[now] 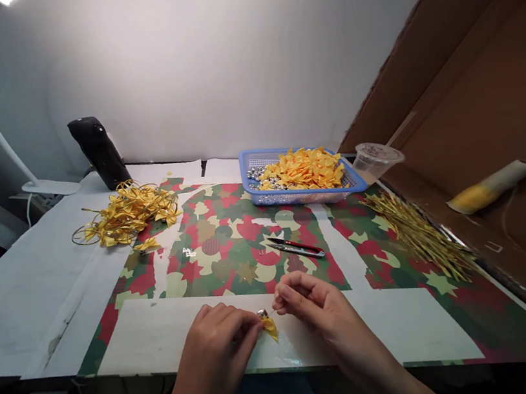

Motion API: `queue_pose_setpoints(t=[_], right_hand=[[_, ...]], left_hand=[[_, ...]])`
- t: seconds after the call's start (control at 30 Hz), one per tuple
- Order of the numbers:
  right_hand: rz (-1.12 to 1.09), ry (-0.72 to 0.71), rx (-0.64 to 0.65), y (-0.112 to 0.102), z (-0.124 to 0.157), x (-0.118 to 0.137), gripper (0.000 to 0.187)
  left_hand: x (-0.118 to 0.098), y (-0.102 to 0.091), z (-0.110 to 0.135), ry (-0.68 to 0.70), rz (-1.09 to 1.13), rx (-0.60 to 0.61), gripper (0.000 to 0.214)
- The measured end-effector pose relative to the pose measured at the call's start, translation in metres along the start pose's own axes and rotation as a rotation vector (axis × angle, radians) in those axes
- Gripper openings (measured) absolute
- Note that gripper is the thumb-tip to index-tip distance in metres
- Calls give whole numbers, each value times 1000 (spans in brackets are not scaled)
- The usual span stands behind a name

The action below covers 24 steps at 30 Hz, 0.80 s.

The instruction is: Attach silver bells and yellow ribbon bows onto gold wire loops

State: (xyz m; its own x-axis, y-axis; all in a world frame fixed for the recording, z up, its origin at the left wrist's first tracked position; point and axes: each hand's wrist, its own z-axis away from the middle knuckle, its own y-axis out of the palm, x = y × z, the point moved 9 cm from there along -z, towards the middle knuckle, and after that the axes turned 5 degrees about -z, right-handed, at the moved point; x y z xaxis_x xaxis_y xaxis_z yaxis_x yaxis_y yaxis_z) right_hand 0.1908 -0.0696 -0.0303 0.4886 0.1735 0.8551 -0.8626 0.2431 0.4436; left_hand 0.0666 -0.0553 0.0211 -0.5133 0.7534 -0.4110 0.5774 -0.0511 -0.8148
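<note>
The left hand's (214,354) fingers grip a small yellow ribbon bow (270,329) topped by a silver bead (262,313); the right hand's (323,315) fingers pinch closed just beside it, over a white sheet (154,329) on the desk.

Glossy satin is seen on the yellow ribbon bow (270,328), polished metal on the bead (262,314), smooth plastic on the blue basket (258,165), and matt paper on the patterned sheet (220,275).
</note>
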Motion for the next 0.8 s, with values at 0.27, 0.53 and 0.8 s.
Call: queue_pose_setpoints(t=[0.27,0.53,0.8], right_hand=[[-26,-36,-2,-1,-2,1,34],[109,-101,34,7,-4,12,34],[110,-140,24,5,-6,7,34]], left_hand=[[-1,1,-2,1,-12,40,16],[5,1,2,-52,62,41,14],[7,3,2,-33,-18,41,13]])
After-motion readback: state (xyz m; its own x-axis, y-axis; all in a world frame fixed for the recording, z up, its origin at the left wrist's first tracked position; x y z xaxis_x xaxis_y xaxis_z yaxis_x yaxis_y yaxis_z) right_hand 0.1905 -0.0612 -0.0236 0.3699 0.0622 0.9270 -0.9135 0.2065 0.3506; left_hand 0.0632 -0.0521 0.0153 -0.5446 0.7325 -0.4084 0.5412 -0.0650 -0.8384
